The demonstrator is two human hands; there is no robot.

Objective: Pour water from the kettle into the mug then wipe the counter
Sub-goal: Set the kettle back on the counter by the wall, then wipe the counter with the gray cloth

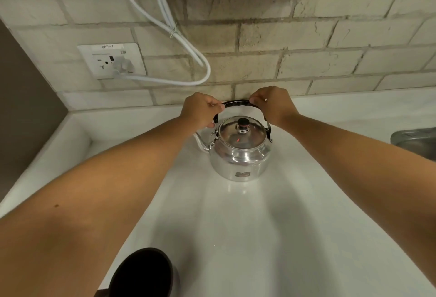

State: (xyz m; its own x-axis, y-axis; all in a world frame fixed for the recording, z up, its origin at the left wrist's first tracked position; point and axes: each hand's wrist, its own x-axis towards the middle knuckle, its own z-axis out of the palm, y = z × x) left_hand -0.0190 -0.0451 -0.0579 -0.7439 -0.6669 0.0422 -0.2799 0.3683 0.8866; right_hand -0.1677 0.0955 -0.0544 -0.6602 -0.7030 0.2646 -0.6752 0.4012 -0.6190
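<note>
A shiny metal kettle (pixel 240 153) with a black lid knob stands on the white counter (pixel 259 226), its spout pointing left. Its black handle (pixel 237 103) arches upright over the lid. My left hand (pixel 200 109) grips the handle's left end and my right hand (pixel 273 103) pinches its right end. A dark mug (pixel 144 273) sits at the near edge of the counter, partly behind my left forearm; its inside looks dark and I cannot tell what is in it.
A brick-tiled wall (pixel 306 49) rises right behind the kettle. A wall socket (pixel 112 61) with a looped white cable (pixel 179 37) is at the upper left. A steel sink (pixel 415 141) edge shows at the right. A dark panel closes the left side.
</note>
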